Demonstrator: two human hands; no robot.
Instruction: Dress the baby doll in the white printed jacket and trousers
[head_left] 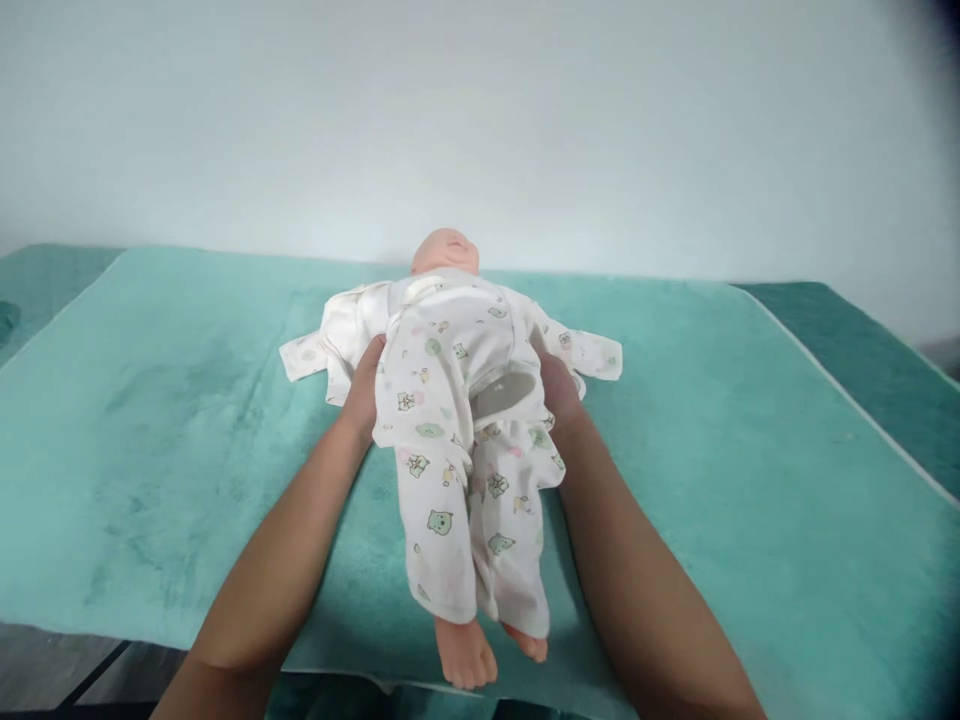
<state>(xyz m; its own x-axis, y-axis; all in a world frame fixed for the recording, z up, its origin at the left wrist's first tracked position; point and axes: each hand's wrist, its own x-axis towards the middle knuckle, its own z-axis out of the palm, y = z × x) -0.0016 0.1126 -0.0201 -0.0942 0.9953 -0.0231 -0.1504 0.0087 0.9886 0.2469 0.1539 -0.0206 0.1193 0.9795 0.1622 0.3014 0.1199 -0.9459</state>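
A baby doll (450, 400) in a white printed sleepsuit lies face up on a teal towel (150, 430), head toward the wall and bare feet toward me. My left hand (365, 385) presses against the doll's side under its arm, fingers tucked beneath the body. My right hand (559, 385) does the same on the other side, its fingers hidden under the suit. Both hands grip the torso from the flanks.
The teal towel covers a darker green surface (862, 350) that shows at the right and far left. A pale wall stands close behind the doll's head. The towel's front edge runs just below the doll's feet.
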